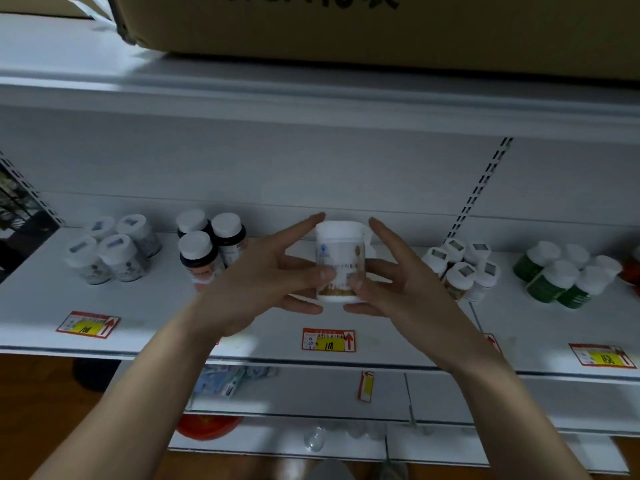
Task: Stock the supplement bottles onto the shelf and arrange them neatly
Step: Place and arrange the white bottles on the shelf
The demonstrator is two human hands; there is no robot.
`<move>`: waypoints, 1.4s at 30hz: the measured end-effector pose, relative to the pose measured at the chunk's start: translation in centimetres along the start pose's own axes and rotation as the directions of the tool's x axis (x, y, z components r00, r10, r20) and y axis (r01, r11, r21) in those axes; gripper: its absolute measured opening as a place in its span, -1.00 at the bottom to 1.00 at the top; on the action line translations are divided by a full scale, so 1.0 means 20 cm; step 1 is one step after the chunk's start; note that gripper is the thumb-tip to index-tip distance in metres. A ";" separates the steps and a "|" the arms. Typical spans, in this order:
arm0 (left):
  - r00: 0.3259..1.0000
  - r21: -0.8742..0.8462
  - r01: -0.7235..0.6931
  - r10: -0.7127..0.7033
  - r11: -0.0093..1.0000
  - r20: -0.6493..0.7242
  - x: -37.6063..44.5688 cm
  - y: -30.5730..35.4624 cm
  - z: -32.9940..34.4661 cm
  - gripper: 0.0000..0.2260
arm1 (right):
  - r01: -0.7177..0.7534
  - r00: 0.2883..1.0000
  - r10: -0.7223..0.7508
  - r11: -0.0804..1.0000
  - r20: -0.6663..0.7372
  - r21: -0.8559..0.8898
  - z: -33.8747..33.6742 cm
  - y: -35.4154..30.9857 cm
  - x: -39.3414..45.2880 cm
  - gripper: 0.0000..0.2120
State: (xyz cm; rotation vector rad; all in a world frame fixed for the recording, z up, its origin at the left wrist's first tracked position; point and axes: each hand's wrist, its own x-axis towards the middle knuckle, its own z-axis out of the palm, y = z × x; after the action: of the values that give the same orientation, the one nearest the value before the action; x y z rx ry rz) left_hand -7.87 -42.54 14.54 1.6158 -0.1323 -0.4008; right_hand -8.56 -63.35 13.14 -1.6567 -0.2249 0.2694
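Hands cradle a white-lidded supplement jar (341, 263) above the shelf (166, 317), over the 18 price tag (328, 340): left hand (273, 275) and right hand (391, 277) pinch it with thumbs and lower fingers, forefingers straight, apparently squaring its label forward.

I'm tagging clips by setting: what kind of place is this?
Most likely a shop or pharmacy aisle: a white shelf carries grouped supplement bottles, red-and-yellow price tags line its front edge, and a cardboard carton sits on top.
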 end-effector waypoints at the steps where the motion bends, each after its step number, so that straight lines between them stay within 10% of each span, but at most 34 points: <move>1: 1.000 -0.010 -0.016 0.016 1.000 0.012 0.00 -0.01 0.00 -0.29 | 0.024 1.000 -0.023 0.999 0.009 -0.030 0.00 0.01 0.00 -0.27; 14: 0.992 -0.070 -0.092 0.086 0.993 -0.087 0.03 -0.12 0.03 -0.45 | 0.125 0.992 -0.124 0.991 0.037 -0.039 0.02 0.13 0.02 -0.38; 25: 0.966 -0.006 -0.068 0.064 0.998 -0.252 0.25 -0.49 0.07 -0.54 | -0.111 0.986 0.073 0.957 -0.149 -0.267 -0.05 0.51 0.15 -0.71; 42: 0.881 0.081 -0.039 0.073 0.996 -0.468 0.61 -0.69 0.10 -0.53 | -0.248 0.967 0.048 0.386 -0.249 -0.888 -0.13 0.95 0.33 -0.18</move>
State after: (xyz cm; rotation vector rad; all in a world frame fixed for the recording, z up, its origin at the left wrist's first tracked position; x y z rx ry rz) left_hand 0.73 -47.13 -1.27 1.7296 0.1799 0.0520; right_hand -1.71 -65.83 -5.78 -2.8458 -0.0612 0.1044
